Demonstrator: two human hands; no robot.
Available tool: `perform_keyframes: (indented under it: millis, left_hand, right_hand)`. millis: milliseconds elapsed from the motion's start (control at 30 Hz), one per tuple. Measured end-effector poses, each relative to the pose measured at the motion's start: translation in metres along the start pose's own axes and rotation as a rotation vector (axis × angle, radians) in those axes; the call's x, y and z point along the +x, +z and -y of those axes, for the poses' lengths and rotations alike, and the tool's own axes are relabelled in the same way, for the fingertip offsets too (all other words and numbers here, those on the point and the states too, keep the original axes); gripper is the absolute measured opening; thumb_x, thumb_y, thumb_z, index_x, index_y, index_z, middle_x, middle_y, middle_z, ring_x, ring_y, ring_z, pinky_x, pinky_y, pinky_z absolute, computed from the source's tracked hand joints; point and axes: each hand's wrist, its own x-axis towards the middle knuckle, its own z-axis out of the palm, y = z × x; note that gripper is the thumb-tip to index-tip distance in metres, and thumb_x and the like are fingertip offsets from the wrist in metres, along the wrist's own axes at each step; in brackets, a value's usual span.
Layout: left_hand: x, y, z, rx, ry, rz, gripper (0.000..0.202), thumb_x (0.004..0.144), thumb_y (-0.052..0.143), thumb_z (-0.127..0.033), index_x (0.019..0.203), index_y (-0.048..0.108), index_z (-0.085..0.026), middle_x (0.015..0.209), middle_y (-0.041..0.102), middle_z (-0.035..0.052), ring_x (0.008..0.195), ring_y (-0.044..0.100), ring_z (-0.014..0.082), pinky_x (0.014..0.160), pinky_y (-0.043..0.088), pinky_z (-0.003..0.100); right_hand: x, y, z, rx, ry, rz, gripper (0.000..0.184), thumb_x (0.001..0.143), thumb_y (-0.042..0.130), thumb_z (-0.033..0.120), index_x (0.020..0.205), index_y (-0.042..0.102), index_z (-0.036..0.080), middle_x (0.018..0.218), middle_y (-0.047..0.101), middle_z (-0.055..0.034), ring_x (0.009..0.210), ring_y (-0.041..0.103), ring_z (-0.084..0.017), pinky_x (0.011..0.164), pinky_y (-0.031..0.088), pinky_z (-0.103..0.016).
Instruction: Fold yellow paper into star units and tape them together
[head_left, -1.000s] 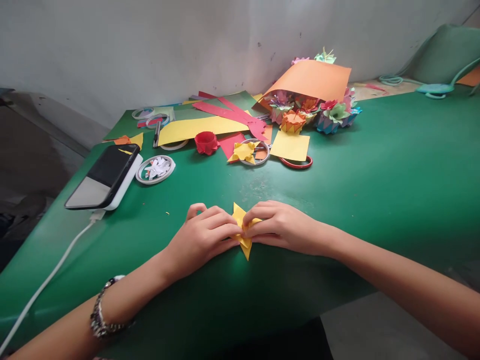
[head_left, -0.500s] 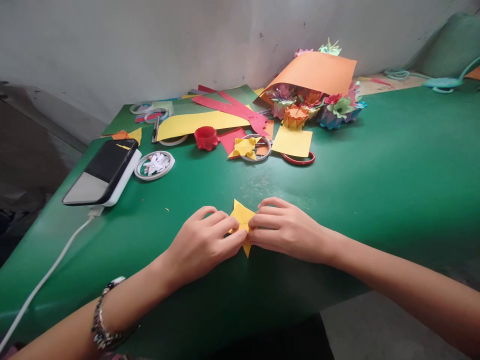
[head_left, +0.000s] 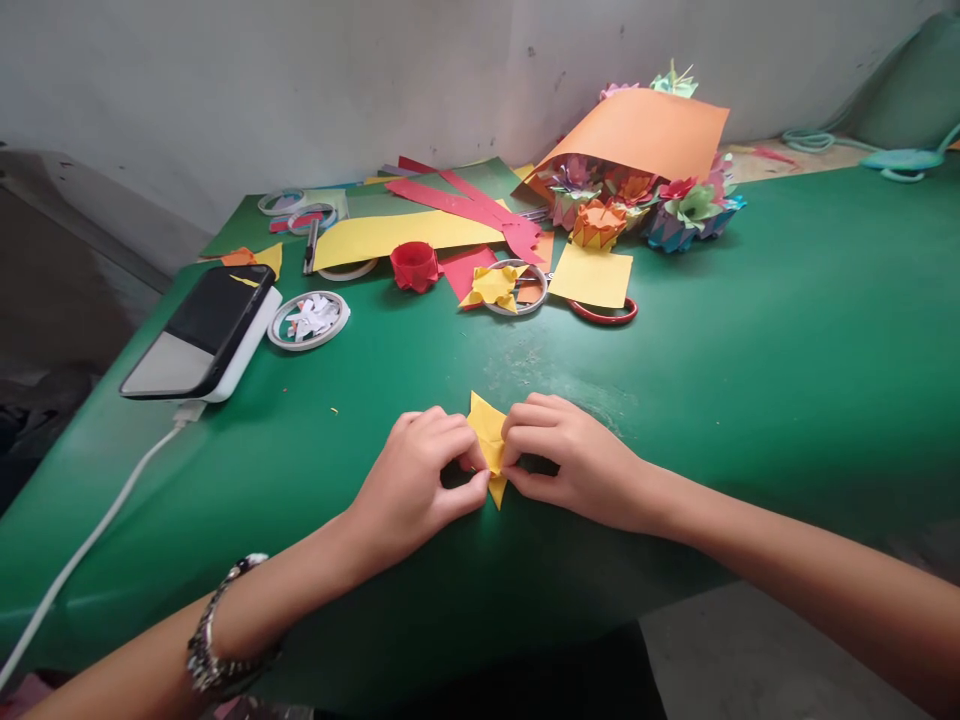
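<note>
A small folded piece of yellow paper (head_left: pixel 487 428) lies near the front of the green tabletop, pointed corners showing at its top and bottom. My left hand (head_left: pixel 426 468) pinches its left side between thumb and bent fingers. From the right, my right hand (head_left: pixel 574 455) pinches the opposite side, its fingertips almost meeting those of my left hand. Both hands hide the paper's side corners. Beyond them sits another folded yellow paper piece (head_left: pixel 495 287) on a tape roll, beside a red folded paper cup (head_left: pixel 415 267).
A phone (head_left: pixel 206 325) on a white block trails a cable at left. Near it, a ring (head_left: pixel 309 320) holds paper scraps. Scissors (head_left: pixel 604 312) lie partly under a yellow square (head_left: pixel 592 275). Paper flowers (head_left: pixel 686 210) and an orange sheet (head_left: pixel 637 135) stand at the back right.
The fingers of both hands have tightened into closer pinches on the yellow paper's sides, with gaps now showing between thumbs and fingers. The camera view has shifted slightly.
</note>
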Motion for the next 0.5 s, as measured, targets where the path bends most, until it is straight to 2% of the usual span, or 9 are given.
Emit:
perform_keyframes:
  millis: [133, 300, 500]
  left_hand:
    - [0.0002, -0.0004, 0.0006, 0.018, 0.034, -0.011, 0.010, 0.073, 0.054, -0.019, 0.063, 0.053, -0.019, 0.063, 0.056, -0.0050, 0.064, 0.048, 0.0110, 0.065, 0.032, 0.027]
    - [0.0009, -0.0001, 0.0038, 0.043, 0.095, -0.002, 0.009, 0.076, 0.053, -0.021, 0.068, 0.057, -0.021, 0.061, 0.056, -0.0056, 0.063, 0.048, 0.0109, 0.065, 0.031, 0.027]
    - [0.0042, 0.0027, 0.0020, 0.059, 0.017, 0.013, 0.013, 0.070, 0.053, -0.019, 0.058, 0.049, -0.018, 0.055, 0.049, -0.0048, 0.057, 0.044, 0.0111, 0.060, 0.030, 0.026]
  right_hand:
    - [0.0007, -0.0004, 0.0016, 0.066, 0.076, -0.003, 0.011, 0.074, 0.051, 0.014, 0.063, 0.053, 0.016, 0.067, 0.054, -0.0009, 0.065, 0.044, -0.011, 0.062, 0.034, -0.024]
    - [0.0016, -0.0002, 0.0016, 0.098, 0.101, -0.007, 0.011, 0.074, 0.052, 0.015, 0.063, 0.053, 0.016, 0.068, 0.055, -0.0006, 0.063, 0.044, -0.011, 0.062, 0.034, -0.024]
    - [0.0033, 0.0017, 0.0035, 0.096, 0.160, -0.012, 0.011, 0.071, 0.053, 0.011, 0.060, 0.052, 0.015, 0.064, 0.054, 0.0009, 0.061, 0.043, -0.010, 0.061, 0.033, -0.024]
